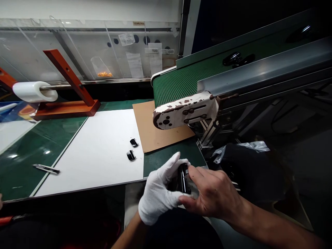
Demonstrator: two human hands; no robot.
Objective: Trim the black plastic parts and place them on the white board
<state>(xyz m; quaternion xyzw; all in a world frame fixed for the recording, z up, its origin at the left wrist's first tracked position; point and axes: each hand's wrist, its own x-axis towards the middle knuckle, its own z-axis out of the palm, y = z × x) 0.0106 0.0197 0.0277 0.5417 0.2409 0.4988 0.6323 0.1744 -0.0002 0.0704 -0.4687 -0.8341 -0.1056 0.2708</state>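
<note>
Just past the front edge of the table, my left hand [157, 192], in a white glove, grips a glossy black plastic part [183, 179] between thumb and fingers. My bare right hand [214, 190] closes on the same part from the right, its index finger at the upper end and its thumb near the lower end. The fingers hide much of the part's outline. Two smaller glossy black pieces with little prongs, one farther back [134, 143] and one nearer [131, 155], lie on a white sheet [103, 138] to the left of my hands.
A green conveyor belt [181, 81] slopes down from the right, carrying black parts [232, 58]; its end overhangs brown cardboard [145, 128]. At left are a utility knife [46, 168] and a plastic film roll [28, 91] on a wooden stand [67, 110]. A dark box [259, 173] stands right.
</note>
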